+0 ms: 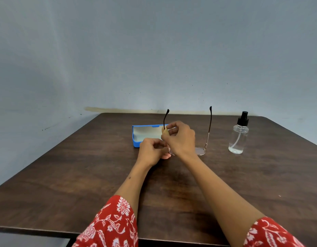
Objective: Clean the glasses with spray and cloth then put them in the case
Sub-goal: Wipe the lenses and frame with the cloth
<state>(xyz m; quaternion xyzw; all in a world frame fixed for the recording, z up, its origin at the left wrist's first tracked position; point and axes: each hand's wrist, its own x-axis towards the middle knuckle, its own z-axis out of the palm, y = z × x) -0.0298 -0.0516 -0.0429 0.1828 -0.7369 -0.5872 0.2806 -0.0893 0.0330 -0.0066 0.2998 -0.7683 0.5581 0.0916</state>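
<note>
Thin-framed round glasses (200, 151) are held lenses down over the table, both dark-tipped temple arms pointing up. My left hand (153, 151) grips the frame at the left lens, which it mostly hides. Crossing over the frame, my right hand (180, 138) pinches the left temple arm partway up. The right lens and right temple arm are free and in full view. An open blue case (136, 139) with a pale lining lies just behind my hands, partly hidden by them. A clear spray bottle (238, 139) with a black pump stands upright to the right. No cloth is visible.
The brown wooden table (82, 175) stands against a pale grey-blue wall. Its near edge runs along the bottom of the view, where my red floral sleeves show.
</note>
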